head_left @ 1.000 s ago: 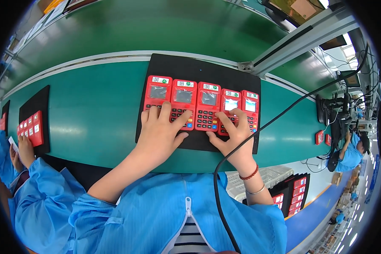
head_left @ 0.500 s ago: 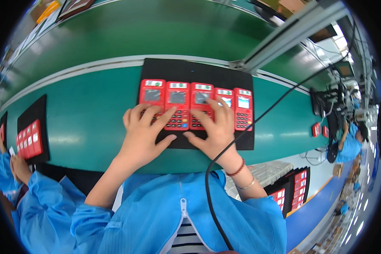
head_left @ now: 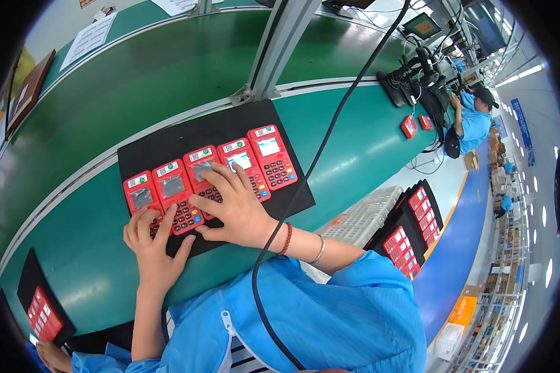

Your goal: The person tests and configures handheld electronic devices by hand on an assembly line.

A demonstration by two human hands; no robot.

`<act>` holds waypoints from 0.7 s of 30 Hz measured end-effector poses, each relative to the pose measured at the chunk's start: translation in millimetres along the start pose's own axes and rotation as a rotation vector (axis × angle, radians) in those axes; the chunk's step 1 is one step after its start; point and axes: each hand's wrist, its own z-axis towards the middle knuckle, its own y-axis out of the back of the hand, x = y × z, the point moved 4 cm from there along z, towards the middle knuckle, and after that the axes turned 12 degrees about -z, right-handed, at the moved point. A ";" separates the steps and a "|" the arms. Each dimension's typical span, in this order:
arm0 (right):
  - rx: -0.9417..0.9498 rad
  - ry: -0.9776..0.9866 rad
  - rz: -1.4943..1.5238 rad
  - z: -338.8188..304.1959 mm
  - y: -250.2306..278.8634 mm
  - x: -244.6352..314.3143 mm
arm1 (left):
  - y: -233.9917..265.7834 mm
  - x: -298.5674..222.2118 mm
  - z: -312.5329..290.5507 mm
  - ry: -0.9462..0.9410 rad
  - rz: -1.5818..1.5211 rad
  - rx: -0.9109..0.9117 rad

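Note:
Several red handheld card terminals lie side by side on a black mat (head_left: 149, 142), keypads toward me. My left hand (head_left: 154, 253) has its fingers spread over the lower keys of the leftmost terminal (head_left: 141, 193) and the edge of the second terminal (head_left: 171, 182). Over the middle terminal (head_left: 198, 155) and the one to its right reaches my right hand (head_left: 241, 211), fingers apart, covering part of their keypads. Neither hand grips anything. The rightmost terminal (head_left: 272, 155) is untouched, its screen lit; the one beside it is lit too. The three on the left have dark screens.
A black cable (head_left: 322, 146) hangs across the view, passing before my right wrist. Behind the mat stands a metal post (head_left: 274, 53). More terminals lie on a mat at the left (head_left: 43, 314) and on racked mats (head_left: 401, 248) at the right. A co-worker (head_left: 475, 121) sits far right.
The view has swung to the right, so the mat appears tilted and further left. Both hands remain over the same terminals, fingers slightly shifted.

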 end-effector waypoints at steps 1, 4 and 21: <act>0.006 0.000 0.003 1.0 -1.2 1.3 | 0.7 0.7 -0.9 0.002 -0.007 0.001; 0.014 0.010 -0.008 3.9 -0.3 3.1 | 2.1 1.6 -2.7 0.008 -0.013 -0.011; 0.029 0.044 -0.101 3.4 0.4 2.5 | -0.4 1.0 -3.7 0.008 -0.068 -0.019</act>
